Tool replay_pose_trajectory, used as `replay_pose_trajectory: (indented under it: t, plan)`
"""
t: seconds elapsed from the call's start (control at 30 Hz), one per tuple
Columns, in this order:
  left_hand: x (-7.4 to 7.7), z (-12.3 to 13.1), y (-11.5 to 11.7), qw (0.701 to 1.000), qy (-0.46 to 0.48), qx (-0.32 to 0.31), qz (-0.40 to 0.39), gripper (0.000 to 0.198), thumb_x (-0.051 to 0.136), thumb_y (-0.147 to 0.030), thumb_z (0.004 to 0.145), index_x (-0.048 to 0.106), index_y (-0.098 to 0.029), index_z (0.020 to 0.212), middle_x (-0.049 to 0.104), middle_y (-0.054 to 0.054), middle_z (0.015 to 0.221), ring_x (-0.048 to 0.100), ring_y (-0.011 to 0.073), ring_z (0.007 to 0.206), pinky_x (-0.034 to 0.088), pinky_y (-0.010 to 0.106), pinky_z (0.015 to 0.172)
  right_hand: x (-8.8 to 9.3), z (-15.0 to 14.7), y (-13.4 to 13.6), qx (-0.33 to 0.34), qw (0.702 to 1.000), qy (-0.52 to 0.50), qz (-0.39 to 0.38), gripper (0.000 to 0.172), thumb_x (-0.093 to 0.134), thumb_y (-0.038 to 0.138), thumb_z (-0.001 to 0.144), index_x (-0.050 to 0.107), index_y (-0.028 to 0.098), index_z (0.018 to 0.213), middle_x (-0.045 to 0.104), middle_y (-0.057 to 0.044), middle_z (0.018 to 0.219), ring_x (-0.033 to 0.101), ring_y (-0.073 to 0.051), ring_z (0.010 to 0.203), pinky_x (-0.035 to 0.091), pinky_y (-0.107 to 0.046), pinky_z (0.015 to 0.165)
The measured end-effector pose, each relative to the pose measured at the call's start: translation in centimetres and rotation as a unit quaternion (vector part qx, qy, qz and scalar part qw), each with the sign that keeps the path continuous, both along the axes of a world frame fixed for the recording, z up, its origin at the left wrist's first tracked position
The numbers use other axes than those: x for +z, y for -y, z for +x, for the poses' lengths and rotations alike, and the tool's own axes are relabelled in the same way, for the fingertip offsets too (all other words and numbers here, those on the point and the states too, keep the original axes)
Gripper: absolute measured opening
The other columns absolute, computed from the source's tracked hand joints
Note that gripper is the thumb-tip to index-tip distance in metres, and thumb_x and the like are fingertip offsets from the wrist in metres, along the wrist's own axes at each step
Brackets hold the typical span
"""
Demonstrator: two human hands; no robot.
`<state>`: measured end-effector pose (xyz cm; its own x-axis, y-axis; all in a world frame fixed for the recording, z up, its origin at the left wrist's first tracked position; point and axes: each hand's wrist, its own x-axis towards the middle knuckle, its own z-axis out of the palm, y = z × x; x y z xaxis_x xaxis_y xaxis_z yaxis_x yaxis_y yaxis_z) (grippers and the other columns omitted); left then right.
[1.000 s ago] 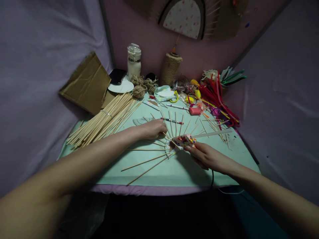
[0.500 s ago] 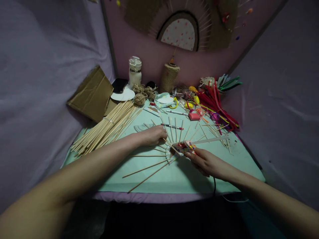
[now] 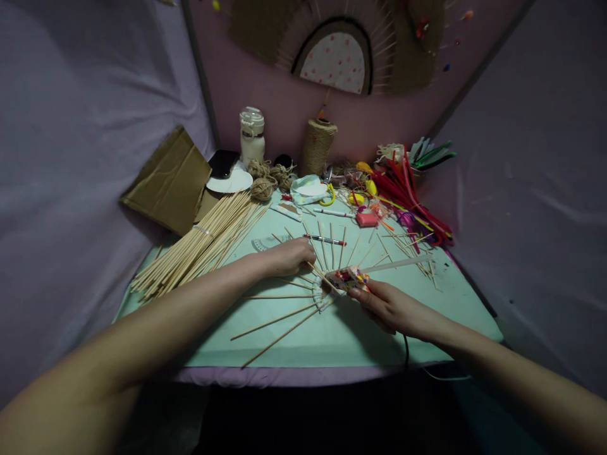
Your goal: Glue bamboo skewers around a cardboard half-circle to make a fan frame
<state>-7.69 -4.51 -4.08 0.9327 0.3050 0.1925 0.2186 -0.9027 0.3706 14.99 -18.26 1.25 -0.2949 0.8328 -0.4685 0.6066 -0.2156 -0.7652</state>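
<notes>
My left hand is closed on a thin wooden stick, whose free end slants down to the right under the nozzle area. In my right hand is a hot glue gun with a colourful patterned body; a long glue stick sticks out of its back. Below them lies a small half-round piece with a pale rim, from which several wooden sticks fan out over the table. The glue gun hides part of this piece, and its tip is hard to make out.
A tied bundle of sticks lies at the left beside folded cardboard. Behind are twine balls, a twine spool, a bottle and yellow-handled scissors. Red pipe cleaners and cut sticks lie right.
The whole view has shifted slightly. Both hands keep the same hold, the stick and glue gun staying almost in place over the half-round piece.
</notes>
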Motion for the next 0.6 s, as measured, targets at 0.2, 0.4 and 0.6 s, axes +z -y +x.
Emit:
replay_pose_trajectory:
  t: [0.2,0.4,0.6]
  plan:
    - [-0.2,-0.1,-0.2,1.0,-0.001,0.006,0.025,0.024,0.054,0.003,0.071,0.07,-0.015,0.074,0.066,0.006,0.076,0.056,0.0172,0.078,0.041,0.027,0.074,0.1,0.1,0.1,-0.029,1.0,-0.009,-0.004,0.042,0.042,0.061,0.088,0.046,0.019,0.086,0.04,0.006,0.056,0.036,-0.008,0.042,0.029,-0.02,0.038]
    - [0.2,-0.5,0.5,0.999,-0.004,0.014,0.047,0.023,0.057,-0.001,0.076,0.073,-0.018,0.079,0.068,0.005,0.08,0.058,0.016,0.077,0.042,0.026,0.073,0.3,0.2,0.2,-0.021,0.999,-0.035,0.013,0.04,0.042,0.056,0.09,0.051,0.017,0.095,0.039,0.007,0.055,0.035,-0.008,0.043,0.029,-0.02,0.04]
    - [0.2,-2.1,0.5,0.998,0.043,0.035,0.028,0.025,0.052,-0.007,0.084,0.071,-0.018,0.097,0.07,0.007,0.099,0.061,0.0169,0.09,0.045,0.027,0.08,0.5,0.6,0.8,-0.041,0.998,-0.038,0.026,0.045,0.042,0.059,0.089,0.054,0.017,0.095,0.041,0.006,0.056,0.035,-0.008,0.044,0.029,-0.021,0.042]
